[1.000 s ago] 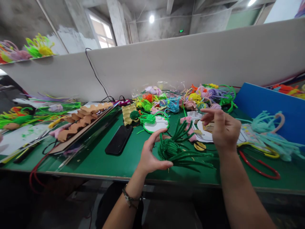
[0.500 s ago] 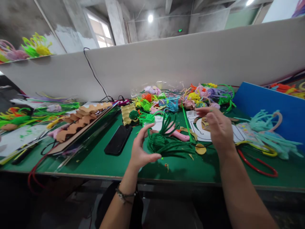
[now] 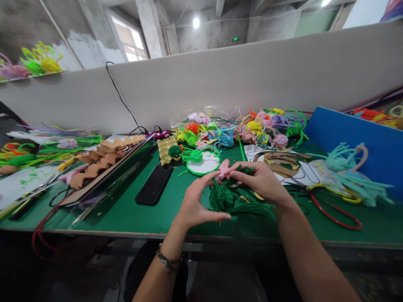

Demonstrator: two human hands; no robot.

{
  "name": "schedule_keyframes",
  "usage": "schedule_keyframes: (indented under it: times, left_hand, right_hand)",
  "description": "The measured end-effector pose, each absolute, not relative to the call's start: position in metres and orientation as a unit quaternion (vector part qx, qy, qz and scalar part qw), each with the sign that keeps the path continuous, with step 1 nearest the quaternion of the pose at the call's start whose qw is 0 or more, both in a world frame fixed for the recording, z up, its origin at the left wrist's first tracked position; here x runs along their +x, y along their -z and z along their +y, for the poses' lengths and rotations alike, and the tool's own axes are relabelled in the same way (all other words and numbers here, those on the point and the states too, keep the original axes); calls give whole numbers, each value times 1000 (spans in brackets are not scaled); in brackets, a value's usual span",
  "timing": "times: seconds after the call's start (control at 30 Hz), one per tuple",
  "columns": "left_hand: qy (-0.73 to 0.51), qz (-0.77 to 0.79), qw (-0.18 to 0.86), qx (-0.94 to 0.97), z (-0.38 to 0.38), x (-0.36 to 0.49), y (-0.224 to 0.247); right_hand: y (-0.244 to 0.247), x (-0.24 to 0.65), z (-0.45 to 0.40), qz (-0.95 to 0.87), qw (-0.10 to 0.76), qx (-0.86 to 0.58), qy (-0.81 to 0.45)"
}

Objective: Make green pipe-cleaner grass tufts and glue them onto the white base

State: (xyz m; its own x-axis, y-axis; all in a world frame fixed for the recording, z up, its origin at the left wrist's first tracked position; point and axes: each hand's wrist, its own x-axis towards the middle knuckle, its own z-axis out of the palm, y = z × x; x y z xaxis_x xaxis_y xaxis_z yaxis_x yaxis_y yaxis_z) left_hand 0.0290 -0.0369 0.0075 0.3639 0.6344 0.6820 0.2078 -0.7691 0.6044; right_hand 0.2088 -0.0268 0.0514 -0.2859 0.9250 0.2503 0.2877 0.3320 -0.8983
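My left hand point(image 3: 194, 203) curves its thumb and fingers around a dark green bundle of fuzzy chenille stems point(image 3: 222, 198), wound into a ball with long loose ends trailing right. At the top of the bundle, my right hand point(image 3: 263, 182) closes its fingertips on some upper strands. Just behind the hands lies a pink tool point(image 3: 224, 168), perhaps a glue gun, partly covered by the fingers. Beyond it sits a white disc edged in green point(image 3: 204, 164), with a bright green wound piece point(image 3: 192, 155) at its rim.
A black phone point(image 3: 154, 184) lies left of my hands. Farther left are egg-carton strips point(image 3: 97, 161) and scissors point(image 3: 31, 201). Red-and-yellow-handled scissors point(image 3: 338, 212) rest at right, near turquoise stems point(image 3: 352, 176) and a blue board point(image 3: 352, 142). Colourful chenille pieces point(image 3: 258, 128) pile up behind.
My right hand has come down and left, from above the paper to the green bundle's strands. The bundle and left hand have shifted slightly right, and a brown shape on the paper is now uncovered.
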Motion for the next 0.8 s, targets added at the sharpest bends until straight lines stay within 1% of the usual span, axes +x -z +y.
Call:
schedule_keyframes:
  times: [0.07,0.23,0.3,0.37,0.43,0.47,0.53,0.57,0.6,0.63,0.67,0.8]
  left_hand:
    - [-496,263,212,800,-37,29,-8]
    - [-505,251,235,792,-37,30,-8]
    - [-516,248,249,781,-37,30,-6]
    - [-533,250,264,764,-36,30,-4]
    - [-561,255,285,735,-35,32,0]
    - [-577,258,298,715,-34,33,2]
    - [-604,259,330,677,-34,36,6]
    - [-611,258,347,663,-34,38,7]
    - [-613,255,363,654,-34,40,8]
    - [-613,250,374,649,-35,41,8]
    - [-611,245,382,648,-35,42,8]
    - [-609,245,385,648,-37,45,7]
  right_hand:
    - [-50,209,-25,-721,438,-430,-323]
    - [-49,215,-20,-745,525,-400,-96]
    - [-49,224,-18,-698,575,-422,-62]
    - [-49,233,-16,-635,626,-442,-100]
    - [-47,239,-15,-616,638,-415,-204]
    - [-46,239,-15,-632,616,-386,-270]
    - [-42,233,-17,-683,525,-331,-384]
    - [-41,227,-18,-705,473,-319,-421]
    - [-39,221,-18,-714,441,-324,-438]
    - [-38,216,-19,-714,431,-335,-439]
    - [-37,210,-20,-710,439,-352,-423]
    - [-38,201,-22,-716,518,-383,-269]
